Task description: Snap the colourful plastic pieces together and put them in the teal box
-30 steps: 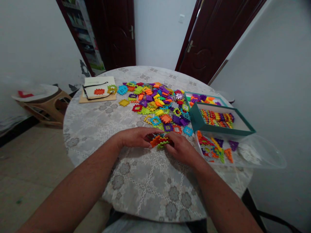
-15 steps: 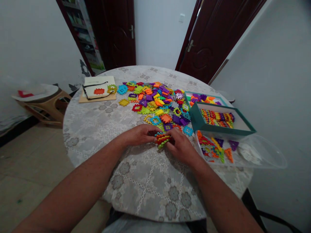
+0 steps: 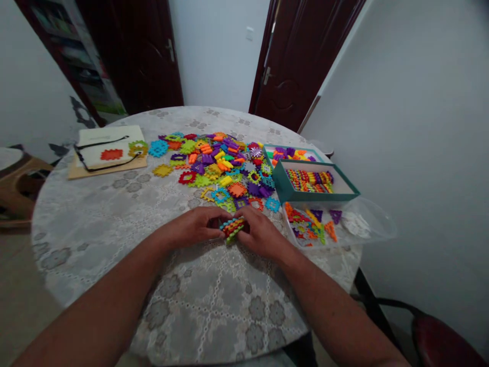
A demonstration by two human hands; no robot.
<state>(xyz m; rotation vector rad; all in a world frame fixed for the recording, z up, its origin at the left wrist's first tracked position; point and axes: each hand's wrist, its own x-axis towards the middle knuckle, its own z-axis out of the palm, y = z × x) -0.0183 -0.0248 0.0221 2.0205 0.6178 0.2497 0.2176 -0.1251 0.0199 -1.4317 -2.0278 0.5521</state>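
Note:
A small stack of notched plastic building pieces [image 3: 231,228], with blue, red, yellow and green edges, is held just above the near part of the table. My left hand [image 3: 194,225] grips its left side with thumb and fingers. On the other side, my right hand [image 3: 260,230] is closed on the same stack, its fingers partly hidden behind it. Just beyond both hands spreads a pile of loose building pieces [image 3: 237,190] in many colours, some square with toothed edges, some tube-shaped.
At right, a green box [image 3: 317,194] holds rows of stacked pieces, beside a clear plastic tray [image 3: 293,239] with triangular pieces. Behind it lies a box lid [image 3: 313,153] with more pieces. Glasses [image 3: 88,168] rest on a notebook [image 3: 110,133] at left. The round table [image 3: 95,214] has a patterned cloth.
The view has swung to the right, so the table and its things appear further left. My hands still hold the stack, which now looks tilted a little differently.

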